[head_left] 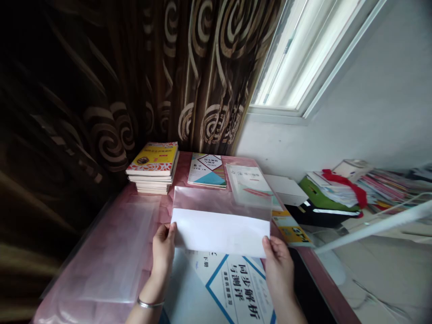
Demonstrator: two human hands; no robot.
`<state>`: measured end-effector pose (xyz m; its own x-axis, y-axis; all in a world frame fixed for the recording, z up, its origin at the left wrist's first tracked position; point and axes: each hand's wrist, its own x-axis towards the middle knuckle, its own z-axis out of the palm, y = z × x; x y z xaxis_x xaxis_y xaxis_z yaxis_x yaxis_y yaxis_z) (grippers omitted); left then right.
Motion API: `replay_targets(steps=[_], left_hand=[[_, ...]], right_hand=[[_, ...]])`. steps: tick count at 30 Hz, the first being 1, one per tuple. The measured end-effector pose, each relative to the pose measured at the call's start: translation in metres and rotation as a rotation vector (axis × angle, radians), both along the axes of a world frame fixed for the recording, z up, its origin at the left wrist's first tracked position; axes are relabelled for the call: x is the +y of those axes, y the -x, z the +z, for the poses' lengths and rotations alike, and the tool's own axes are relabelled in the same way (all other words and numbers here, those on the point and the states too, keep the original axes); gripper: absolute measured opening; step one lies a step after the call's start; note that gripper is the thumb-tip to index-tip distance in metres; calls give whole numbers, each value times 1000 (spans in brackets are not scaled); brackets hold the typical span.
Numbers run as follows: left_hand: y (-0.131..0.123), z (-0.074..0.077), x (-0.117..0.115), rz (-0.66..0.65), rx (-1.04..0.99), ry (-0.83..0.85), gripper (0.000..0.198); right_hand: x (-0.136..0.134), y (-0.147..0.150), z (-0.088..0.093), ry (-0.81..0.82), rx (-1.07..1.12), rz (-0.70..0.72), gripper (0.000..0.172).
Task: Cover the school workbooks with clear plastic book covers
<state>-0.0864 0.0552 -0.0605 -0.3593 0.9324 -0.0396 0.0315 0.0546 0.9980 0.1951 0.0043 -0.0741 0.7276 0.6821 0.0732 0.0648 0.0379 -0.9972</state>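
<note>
OK, my tabletop (182,171) has a pink cover & carries everything. At 9 o'clock lies clear plastic sheeting (104,256), spread flat, prob. so it won't crease. At 6 o'clock there's a blue-and-white book (232,288), cover up. White panel (219,229) is dead centre, partly over that book; long axis approx. 9 to 3, dipping a bit at 3, w/ clear film (221,198) jutting past its far edge toward 12. Book stack (153,157) sits at 11, prob. piled to save space. My left fingers (172,230) pinch the panel's 9 end, right fingers (267,246) its 3 end, both nearly closed, prob. keeping it straight.
</note>
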Motion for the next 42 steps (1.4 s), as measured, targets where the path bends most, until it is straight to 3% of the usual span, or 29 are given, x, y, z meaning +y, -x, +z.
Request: replay_targets(steps=[6, 10, 14, 18, 23, 28, 31, 38, 42], left_hand=[[-2, -12, -9, 57, 204, 8, 51], [-4, -12, -15, 73, 349, 57, 43], [-7, -10, -15, 74, 433, 101, 33], [-9, -9, -13, 80, 441, 125, 32], [-3, -7, -16, 103, 335, 113, 43], [15, -9, -31, -116, 207, 86, 47], [24, -14, -37, -167, 187, 82, 48], [15, -8, -24, -46, 427, 79, 49], [8, -7, -15, 13, 450, 73, 42]], right_hand=[[-13, -7, -6, 122, 23, 123, 46], [-20, -10, -7, 192, 8, 196, 48], [-23, -10, -5, 217, -48, 178, 49], [-24, -9, -2, 208, -90, 182, 51], [-23, -9, -1, 237, -117, 174, 56], [-22, -11, -6, 298, -182, 145, 62], [-22, -13, -8, 313, -184, 143, 63], [-25, -13, -10, 298, -115, 147, 63], [-25, -20, -19, 376, -204, 144, 62]])
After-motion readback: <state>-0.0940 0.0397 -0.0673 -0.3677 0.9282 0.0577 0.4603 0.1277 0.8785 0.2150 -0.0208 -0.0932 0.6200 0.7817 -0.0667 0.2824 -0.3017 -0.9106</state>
